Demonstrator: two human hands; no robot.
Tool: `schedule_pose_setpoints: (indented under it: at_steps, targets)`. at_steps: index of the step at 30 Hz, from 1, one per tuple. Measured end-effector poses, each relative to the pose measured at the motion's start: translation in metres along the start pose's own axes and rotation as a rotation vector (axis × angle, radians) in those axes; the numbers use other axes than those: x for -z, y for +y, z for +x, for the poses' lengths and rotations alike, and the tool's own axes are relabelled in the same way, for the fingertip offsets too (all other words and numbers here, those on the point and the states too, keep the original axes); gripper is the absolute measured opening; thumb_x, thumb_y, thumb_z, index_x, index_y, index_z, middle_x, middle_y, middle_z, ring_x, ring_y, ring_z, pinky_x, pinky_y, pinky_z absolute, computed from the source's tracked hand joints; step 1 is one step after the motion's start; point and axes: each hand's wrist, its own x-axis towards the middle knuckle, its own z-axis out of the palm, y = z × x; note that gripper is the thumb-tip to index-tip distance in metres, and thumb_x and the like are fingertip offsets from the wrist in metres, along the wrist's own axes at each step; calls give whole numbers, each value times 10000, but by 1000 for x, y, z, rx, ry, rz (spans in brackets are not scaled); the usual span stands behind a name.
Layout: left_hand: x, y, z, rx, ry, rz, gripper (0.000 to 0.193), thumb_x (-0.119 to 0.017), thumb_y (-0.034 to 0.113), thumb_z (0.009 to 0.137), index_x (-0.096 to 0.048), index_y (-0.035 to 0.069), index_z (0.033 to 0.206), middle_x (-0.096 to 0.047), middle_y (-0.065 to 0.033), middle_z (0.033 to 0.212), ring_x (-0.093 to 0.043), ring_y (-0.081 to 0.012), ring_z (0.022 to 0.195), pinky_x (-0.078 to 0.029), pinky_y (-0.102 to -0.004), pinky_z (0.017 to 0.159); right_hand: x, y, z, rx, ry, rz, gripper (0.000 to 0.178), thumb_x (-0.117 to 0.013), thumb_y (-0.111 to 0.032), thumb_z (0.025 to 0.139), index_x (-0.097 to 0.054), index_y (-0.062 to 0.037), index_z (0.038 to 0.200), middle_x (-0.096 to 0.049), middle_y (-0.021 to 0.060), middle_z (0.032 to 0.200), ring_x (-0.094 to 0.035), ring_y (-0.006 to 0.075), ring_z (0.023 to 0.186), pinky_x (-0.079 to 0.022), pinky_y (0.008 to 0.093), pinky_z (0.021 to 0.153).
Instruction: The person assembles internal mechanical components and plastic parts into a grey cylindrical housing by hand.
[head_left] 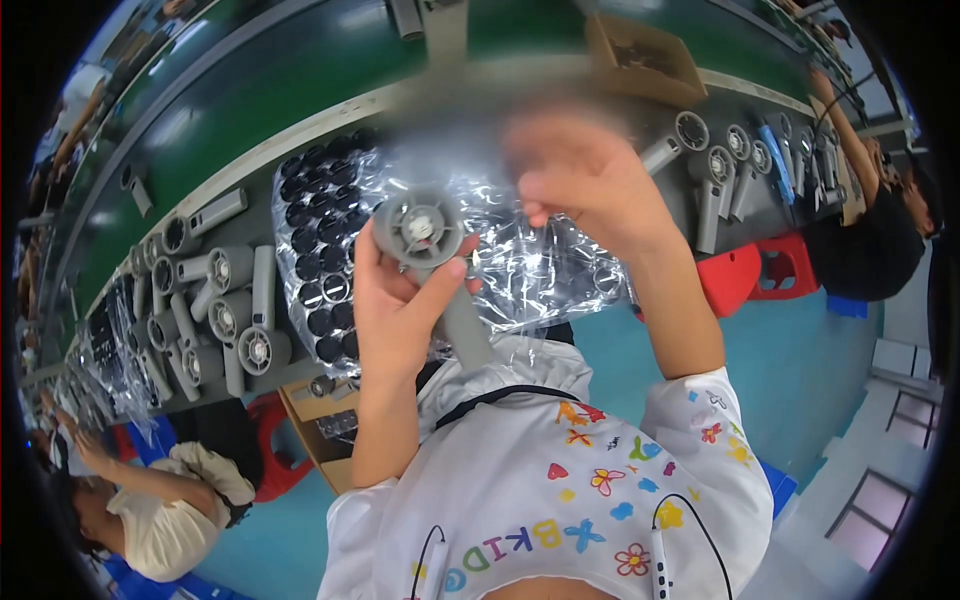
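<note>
White patterned shirt [590, 500] is filling the bottom of the frame. Left hand [393, 322] is holding a grey handheld fan [420, 228] at centre, head up, handle slanting down-right; thumb and fingers are wrapping the neck just below the head, covering part of it. Right hand [590, 185] is hovering just right of the fan head, fingers curling, tips blurring; cannot tell if they're pinching anything. That hand plus a grey blur [450, 115] at top centre are blocking some of the bench behind. Clear plastic sheeting [560, 275] is lying crumpled below the hands, glaring; black round parts [325, 230] are sitting in rows at its left. Open carton [305, 425] is standing lower left, left forearm partly blocking it. More grey fans [228, 318] are crowding the bench at left; another group [715, 170] is lying upper right. Cardboard box [645, 60] is sitting top right of centre, beside the green surface [530, 30]. Co-workers are sitting lower left [165, 510] and far right [875, 245].
</note>
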Motion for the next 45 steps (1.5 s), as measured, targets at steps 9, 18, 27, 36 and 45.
schedule_pose_setpoints:
  at_steps: [9,18,27,36,45]
  targets:
    - [-7,5,-5,22,-22,-4,559,-698,-43,898,-392,-6,1365,-612,-161,1222,-674,-190,1024,-642,-336,772,-37,4,-1,438,12,-553,247,-687,-14,917,-730,33,1155,-745,134,1114,-709,212,942,-537,316,837]
    - [-4,0,-4,-131,11,97,697,-714,-61,877,-333,-7,1458,-558,-148,1256,-668,-178,1001,-626,-303,763,-49,2,-2,469,84,-707,210,-742,-40,864,-752,16,1067,-770,127,985,-719,166,831,-540,273,775]
    - [-5,-1,-5,-172,42,152,713,-723,-57,873,-327,-4,1464,-562,-144,1245,-673,-185,995,-615,-290,746,-56,6,-3,424,102,-635,219,-764,-38,857,-762,17,1069,-775,128,996,-728,181,871,-548,292,808]
    - [-5,9,-7,-100,41,169,688,-721,-53,870,-348,-29,1448,-574,-145,1208,-690,-184,966,-614,-287,749,-52,14,-1,558,-66,-733,284,-761,32,780,-784,-6,1060,-760,166,1101,-723,308,1097,-535,397,1003]
    - [-2,9,-11,-135,32,196,685,-719,-39,877,-349,-22,1453,-573,-143,1224,-686,-191,995,-622,-286,763,-61,12,-7,675,-50,-868,422,-723,75,731,-772,-44,1133,-744,190,1133,-731,335,1051,-597,358,872]
